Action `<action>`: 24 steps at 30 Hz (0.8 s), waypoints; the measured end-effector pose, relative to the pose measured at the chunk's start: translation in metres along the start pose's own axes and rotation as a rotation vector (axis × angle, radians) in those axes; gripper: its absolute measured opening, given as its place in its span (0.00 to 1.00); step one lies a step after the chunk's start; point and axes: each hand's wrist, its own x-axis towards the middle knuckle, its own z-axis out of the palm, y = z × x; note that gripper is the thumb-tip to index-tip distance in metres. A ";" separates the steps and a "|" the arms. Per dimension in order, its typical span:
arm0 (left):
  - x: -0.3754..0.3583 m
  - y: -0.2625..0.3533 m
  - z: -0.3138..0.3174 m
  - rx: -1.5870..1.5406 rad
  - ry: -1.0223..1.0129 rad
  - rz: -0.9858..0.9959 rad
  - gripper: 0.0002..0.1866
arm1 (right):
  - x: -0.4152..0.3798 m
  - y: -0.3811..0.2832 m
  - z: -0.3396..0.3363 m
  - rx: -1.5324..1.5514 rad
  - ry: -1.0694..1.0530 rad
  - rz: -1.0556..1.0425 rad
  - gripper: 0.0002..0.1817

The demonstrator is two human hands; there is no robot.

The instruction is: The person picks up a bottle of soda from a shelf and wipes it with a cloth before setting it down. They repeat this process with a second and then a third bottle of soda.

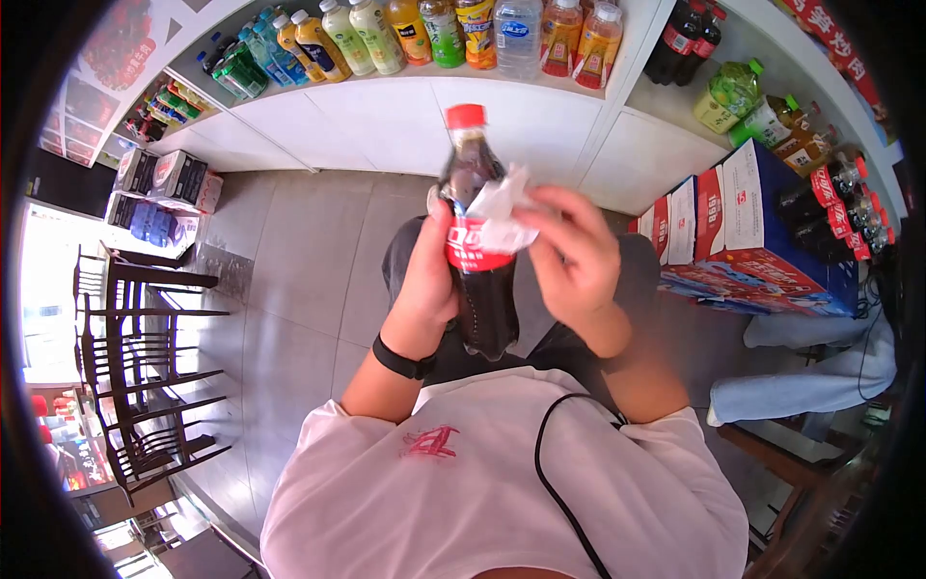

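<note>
A cola bottle (487,309) with a red cap and red label stands nearly upright in front of my chest. My left hand (434,268) is wrapped round its left side at label height. In my right hand (579,256) a crumpled white tissue (502,212) is pinched, pressed against the bottle's upper right side. The tissue covers part of the label and shoulder. Some of my right fingers are slightly blurred.
A white shelf (376,92) ahead bears several drink bottles. Stacked boxes (743,227) with cola bottles (839,207) on top stand at right, near another person's legs (801,372). Dark wooden chairs (145,367) line the left; packaged cartons (169,183) sit behind them.
</note>
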 end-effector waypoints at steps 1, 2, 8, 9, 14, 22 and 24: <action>0.006 -0.001 -0.007 -0.142 -0.001 0.000 0.38 | -0.008 0.002 0.005 -0.026 -0.017 -0.075 0.19; 0.004 0.008 0.002 -0.170 0.003 0.023 0.32 | -0.018 0.002 0.009 -0.053 -0.033 -0.149 0.20; 0.013 0.020 -0.009 -0.173 -0.007 0.178 0.35 | -0.062 -0.012 0.013 -0.046 -0.179 -0.205 0.21; 0.012 0.021 -0.009 -0.136 0.002 0.194 0.35 | -0.066 -0.013 0.011 -0.057 -0.198 -0.207 0.21; 0.012 0.025 -0.012 -0.028 0.035 0.304 0.37 | -0.091 -0.005 0.006 -0.055 -0.294 -0.196 0.21; 0.010 0.028 -0.008 0.024 -0.018 0.427 0.45 | -0.118 0.032 0.014 1.214 -0.264 1.318 0.19; 0.008 0.019 -0.005 0.039 -0.126 0.431 0.45 | -0.096 0.023 0.011 1.686 -0.194 1.347 0.22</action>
